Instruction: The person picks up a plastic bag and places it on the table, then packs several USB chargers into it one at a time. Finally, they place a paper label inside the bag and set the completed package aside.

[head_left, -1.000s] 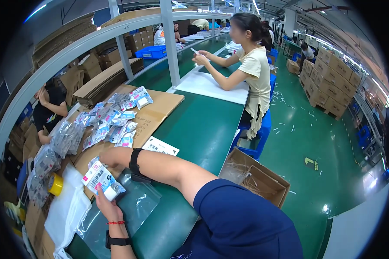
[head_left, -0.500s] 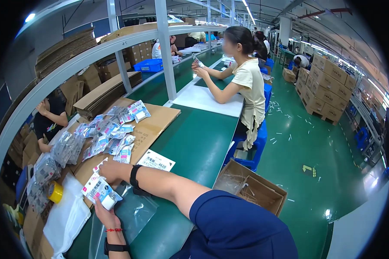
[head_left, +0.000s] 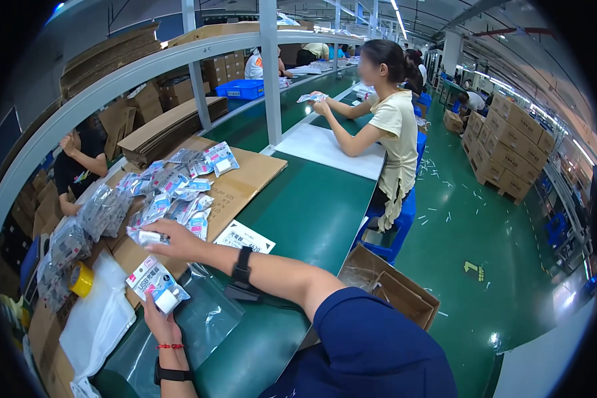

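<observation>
In the head view, the left hand (head_left: 164, 326), at the lower left of the frame, has its fingers pinching the bottom edge of 1 printed packet (head_left: 146, 273), those behind it hidden; the packet shows dark characters on white, a pink-red label, light blue below and 1 white block. Just above it, left of centre, the right hand (head_left: 179, 240) has its fingers closed on 1 tilted packet (head_left: 139, 234) with 1 white block, its print too slanted to read. Upper left of the hands, a pile of packets (head_left: 172, 189) lies on a cardboard sheet (head_left: 255, 169), too overlapped to count, with pink, blue and white print. At the frame's centre left, 1 white sign (head_left: 247, 239) with black characters lies by the right forearm on the green desk (head_left: 305, 205). Along the left side are 1 yellow tape roll (head_left: 81, 280) and clear bags (head_left: 103, 212) of grey pieces. At the upper middle stands 1 blue tray (head_left: 241, 89) with a pale label; right of it, 1 co-worker (head_left: 395, 123) in pale yellow holds 1 small packet (head_left: 312, 97). At the lower right of centre is 1 open carton (head_left: 414, 292).
</observation>
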`<state>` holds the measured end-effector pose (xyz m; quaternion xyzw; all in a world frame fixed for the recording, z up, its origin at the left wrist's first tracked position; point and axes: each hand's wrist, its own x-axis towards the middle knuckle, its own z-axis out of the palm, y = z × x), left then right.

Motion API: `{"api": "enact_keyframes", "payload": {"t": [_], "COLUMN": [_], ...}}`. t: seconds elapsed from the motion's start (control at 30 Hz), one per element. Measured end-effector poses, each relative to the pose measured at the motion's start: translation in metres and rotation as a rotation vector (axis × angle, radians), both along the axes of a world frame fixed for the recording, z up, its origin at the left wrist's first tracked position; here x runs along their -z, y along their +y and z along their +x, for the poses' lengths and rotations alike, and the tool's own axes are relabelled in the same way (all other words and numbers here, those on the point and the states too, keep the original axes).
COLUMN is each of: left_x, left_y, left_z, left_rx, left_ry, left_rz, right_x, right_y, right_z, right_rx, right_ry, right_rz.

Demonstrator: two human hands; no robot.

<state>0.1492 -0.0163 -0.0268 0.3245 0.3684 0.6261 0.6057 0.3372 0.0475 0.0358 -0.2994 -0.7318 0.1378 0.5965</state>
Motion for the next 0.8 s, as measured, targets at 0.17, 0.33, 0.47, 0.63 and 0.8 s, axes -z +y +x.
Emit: {"api": "enact_keyframes", "payload": {"t": [0.17,0.33,0.47,0.63,0.8], "left_x": [0.007,-0.002,0.001,-0.028,-0.021], "left_y": [-0.001,-0.007,-0.001,-0.014,-0.015], "left_z": [-0.006,0.004,0.013,0.015,0.008], "left_rx": [0.123,0.287,0.296,0.321,0.376], "left_ry": [-0.038,-0.2,-0.111,-0.232,0.024], "left_rz": [-0.041,-0.023,-0.114,-0.086,-0.063], "right_x": [-0.008,0.029,0.023,0.019,0.012], "right_y": [-0.059,-0.055,-0.058,-0.063,-0.07], "right_z": [0.003,0.006,0.018,0.007,0.006], "right_rx": [0.037,0.015,0.068,0.017,-0.027], "right_ry": [-0.317,-0.437,-0.579,-0.601,-0.648], "right_rz": [0.176,-0.093,0.052,0.019,0.045]}}
